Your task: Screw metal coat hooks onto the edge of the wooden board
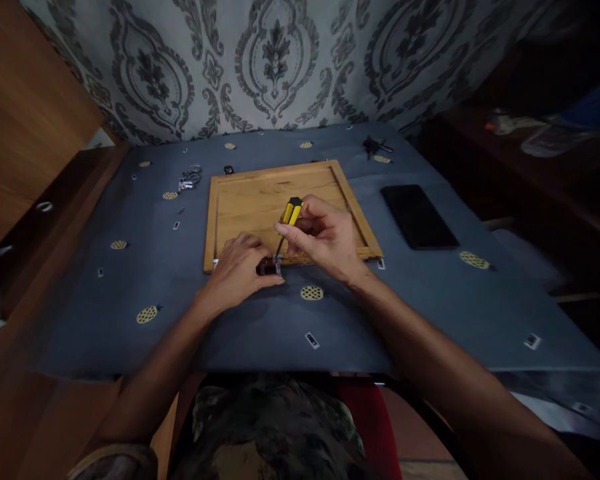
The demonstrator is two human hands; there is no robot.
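Note:
A wooden panel with a raised frame point(280, 200) lies on the blue patterned cloth. My right hand point(325, 237) grips a screwdriver with a yellow and black handle point(293, 211), held nearly upright over the panel's near edge. Its thin shaft points down at a small metal hinge point(277, 264) on that edge. My left hand point(243, 270) rests at the near edge, left of the shaft, with thumb and fingers closed round the hinge. Whether the tip sits in a screw is too small to tell.
On the cloth point(175, 347), a black phone point(420, 217) lies right of the panel. Metal hardware point(189, 179) is at the back left, and dark keys or small parts point(375, 147) are at the back right. A patterned curtain point(275, 60) hangs behind.

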